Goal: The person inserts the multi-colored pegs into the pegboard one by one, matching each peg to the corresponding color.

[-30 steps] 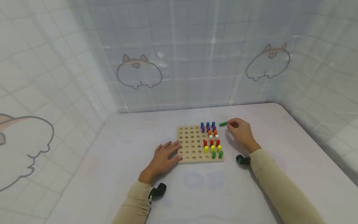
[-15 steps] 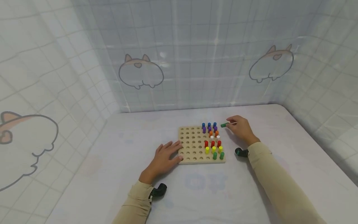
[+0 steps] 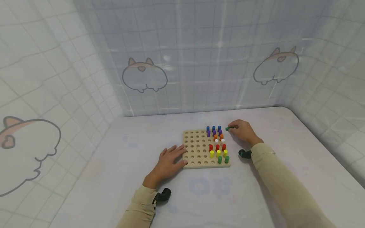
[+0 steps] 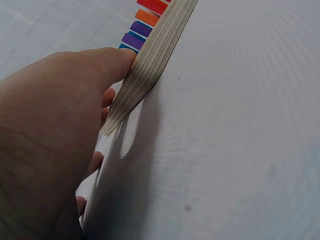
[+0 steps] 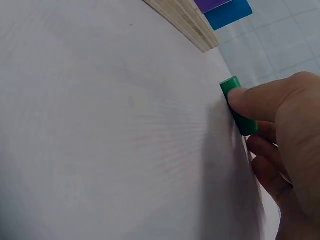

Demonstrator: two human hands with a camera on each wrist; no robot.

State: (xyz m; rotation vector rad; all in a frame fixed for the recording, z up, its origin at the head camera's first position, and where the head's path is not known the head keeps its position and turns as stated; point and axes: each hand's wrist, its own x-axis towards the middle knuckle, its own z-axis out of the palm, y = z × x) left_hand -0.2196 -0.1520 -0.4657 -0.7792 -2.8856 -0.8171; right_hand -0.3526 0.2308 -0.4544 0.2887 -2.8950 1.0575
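My right hand (image 3: 243, 130) pinches a green peg (image 5: 246, 123) at the table, just beyond the far right corner of a wooden pegboard (image 3: 195, 148). In the right wrist view the thumb lies across the peg's side, and the other fingers are partly hidden behind. One end of the peg sticks out toward the board. My left hand (image 3: 168, 162) rests with spread fingers on the board's left edge; in the left wrist view its thumb touches the board's top edge (image 4: 150, 62). Upright pegs fill holes on the board's right side, including green pegs (image 3: 223, 159) at the near corner.
Rows of yellow (image 3: 218, 154), red (image 3: 217, 147), white (image 3: 216, 142), orange (image 3: 215, 137), purple (image 3: 214, 132) and blue pegs (image 3: 213, 128) stand in the board. A pale cloth (image 3: 114, 177) covers the table. Tile-patterned curtains (image 3: 199, 79) enclose the back and sides.
The fingers of my right hand have slid left along the green peg and now cover most of it. The left hand keeps its place on the board. The head view has shifted slightly.
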